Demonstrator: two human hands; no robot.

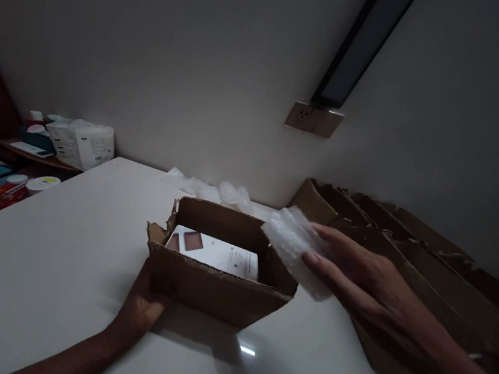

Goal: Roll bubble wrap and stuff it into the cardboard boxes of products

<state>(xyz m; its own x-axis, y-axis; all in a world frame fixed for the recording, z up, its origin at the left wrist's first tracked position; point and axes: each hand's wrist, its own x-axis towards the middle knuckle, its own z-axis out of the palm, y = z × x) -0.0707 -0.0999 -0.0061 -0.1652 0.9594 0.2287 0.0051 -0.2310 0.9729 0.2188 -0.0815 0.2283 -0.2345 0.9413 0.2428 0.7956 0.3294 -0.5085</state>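
Observation:
An open cardboard box (217,290) is tilted over the white table in the middle of the view. Inside it lies a white printed carton (217,253) with brown squares on its face. My left hand (147,299) grips the box at its lower left corner; some of its fingers are hidden behind and under the cardboard. At the right of the box, my right hand (349,267) pinches a folded piece of bubble wrap (299,249) between thumb and fingers. The wrap is close to the box's right rim, and whether they touch I cannot tell.
Several open cardboard boxes (389,245) stand in a row on the right. Clear plastic packaging (212,191) lies along the wall. White packs (83,143) and small items sit on a shelf at the left. A socket plate (314,119) is on the wall.

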